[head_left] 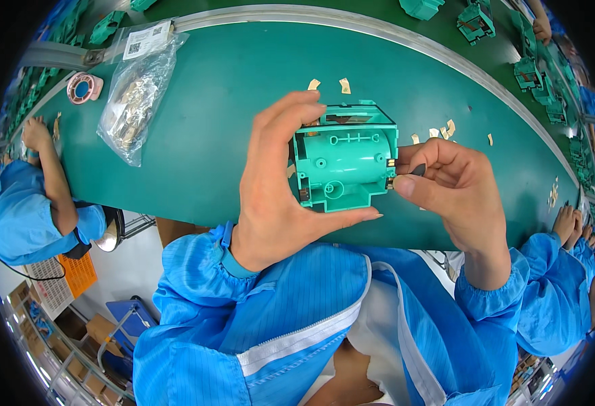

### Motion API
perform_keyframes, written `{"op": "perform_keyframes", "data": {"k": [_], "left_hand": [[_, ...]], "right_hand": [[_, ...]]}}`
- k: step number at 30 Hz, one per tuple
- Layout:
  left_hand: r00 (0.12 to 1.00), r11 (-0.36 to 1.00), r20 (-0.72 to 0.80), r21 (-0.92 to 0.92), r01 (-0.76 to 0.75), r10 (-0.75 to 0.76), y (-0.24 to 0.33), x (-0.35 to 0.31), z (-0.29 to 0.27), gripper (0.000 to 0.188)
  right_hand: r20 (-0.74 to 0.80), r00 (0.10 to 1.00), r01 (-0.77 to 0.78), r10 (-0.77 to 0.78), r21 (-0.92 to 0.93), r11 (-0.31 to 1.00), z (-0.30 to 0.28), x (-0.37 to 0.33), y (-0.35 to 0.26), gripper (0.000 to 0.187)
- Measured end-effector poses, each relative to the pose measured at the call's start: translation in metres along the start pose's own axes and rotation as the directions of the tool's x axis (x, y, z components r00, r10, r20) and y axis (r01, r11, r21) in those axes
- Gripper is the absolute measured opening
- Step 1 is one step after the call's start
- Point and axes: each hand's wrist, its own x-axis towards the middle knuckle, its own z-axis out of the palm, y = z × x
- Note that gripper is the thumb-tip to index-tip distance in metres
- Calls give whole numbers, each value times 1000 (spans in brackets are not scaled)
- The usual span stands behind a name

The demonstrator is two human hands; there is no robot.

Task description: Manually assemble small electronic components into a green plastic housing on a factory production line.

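A green plastic housing (351, 161) is held above the table, its rounded middle and small round bosses facing up. My left hand (274, 176) is closed around its left side, fingers at the upper edge and thumb along the lower edge. Small metal contacts (391, 163) sit at the housing's right edge. Close beside that edge, my right hand (453, 183) is closed, with a small dark piece (419, 170) pinched between thumb and index finger. What exactly this piece is, I cannot make out. Several small brass-coloured metal plates (345, 86) lie behind the housing and to its right.
On the green table (230, 88) lie a clear plastic bag (131, 108) of metal parts and a pink tape roll (84, 88). Several more green housings (475, 23) stand beyond the table's metal edge. Co-workers in blue sleeves (43, 203) sit at both sides.
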Motion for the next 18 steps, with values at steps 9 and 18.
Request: {"op": "perform_keyframes", "data": {"k": [9,18], "left_hand": [[1000,1000,-2,-5,7,-7,0,-2,-2,101],[1000,1000,7,-15,11,-11,1,-1,-2,101]], "right_hand": [[-5,1000,-14,14,-28,1000,1,2,2,10],[-35,999,-18,16,-41,999,2,0,3,12]]}}
